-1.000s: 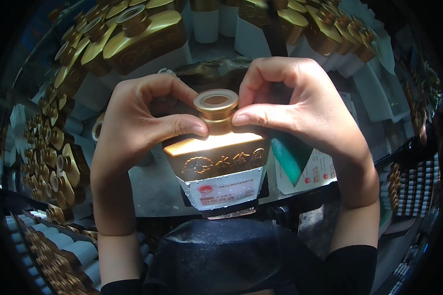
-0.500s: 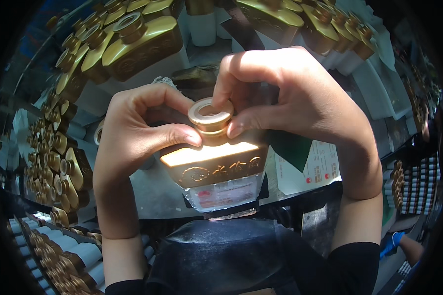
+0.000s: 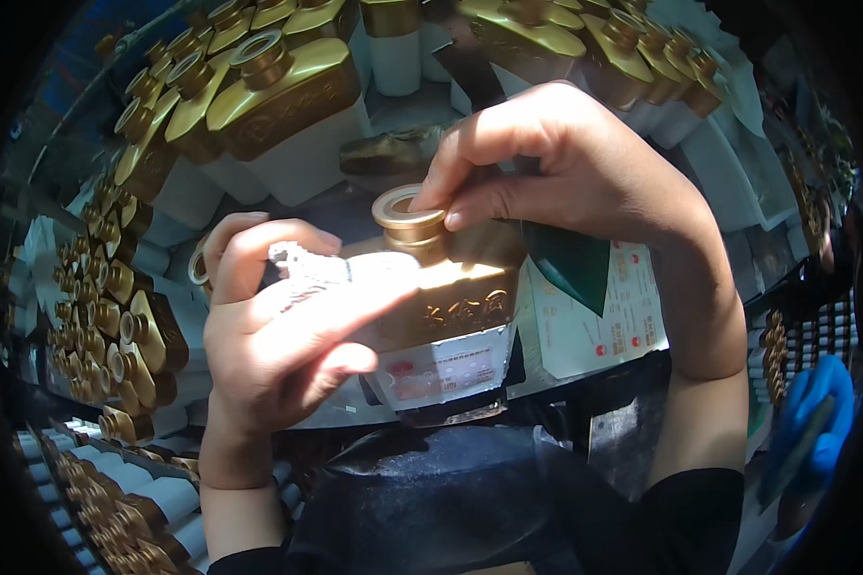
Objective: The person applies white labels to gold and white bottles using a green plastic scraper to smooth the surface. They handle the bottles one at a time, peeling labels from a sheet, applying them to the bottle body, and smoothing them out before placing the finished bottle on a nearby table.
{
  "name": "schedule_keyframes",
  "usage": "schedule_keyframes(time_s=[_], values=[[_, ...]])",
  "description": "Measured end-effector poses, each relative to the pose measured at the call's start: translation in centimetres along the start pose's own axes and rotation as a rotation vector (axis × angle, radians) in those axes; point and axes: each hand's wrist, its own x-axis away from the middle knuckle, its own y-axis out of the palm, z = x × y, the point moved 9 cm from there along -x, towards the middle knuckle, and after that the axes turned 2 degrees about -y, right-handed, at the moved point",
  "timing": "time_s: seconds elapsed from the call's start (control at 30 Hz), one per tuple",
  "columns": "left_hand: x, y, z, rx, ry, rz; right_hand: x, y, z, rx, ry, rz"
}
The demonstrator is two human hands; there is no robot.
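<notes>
In front of me stands a flat-sided bottle (image 3: 430,316) with a gold shoulder, raised lettering and a white lower part bearing a printed label. My right hand (image 3: 547,153) pinches the ringed neck of this bottle, thumb and forefinger at the rim. A crumpled white cloth (image 3: 302,266) sits in my left hand (image 3: 283,345), its fingers curled around it. That hand is left of the bottle, and its forefinger crosses in front of the gold shoulder. Strong sunlight bleaches the finger and part of the shoulder.
Gold-topped bottles (image 3: 283,101) crowd the back left, and more gold-topped bottles (image 3: 623,57) stand at the back right. A label sheet (image 3: 594,316) with a dark green piece (image 3: 571,264) over it lies right of my bottle. Another person's blue-gloved hand (image 3: 820,422) shows at the right edge.
My left hand has let go of the bottle's neck and dropped down and left, with the white cloth now plainly showing in it. The blue-gloved hand has come farther into view.
</notes>
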Motion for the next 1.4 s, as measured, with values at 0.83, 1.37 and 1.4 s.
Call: schedule_keyframes(time_s=[0.83,1.37,1.4], values=[[1.1,-0.8,0.5,-0.12,0.068,0.058,12.1,1.3,-6.3,-0.289,0.845,0.476],[3.4,2.6,-3.6,0.73,-0.356,0.102,11.2,3.4,-5.0,-0.383,0.853,0.559],[3.5,2.6,-3.7,0.727,-0.349,0.099,11.0,3.5,-5.1,-0.377,0.85,0.56]])
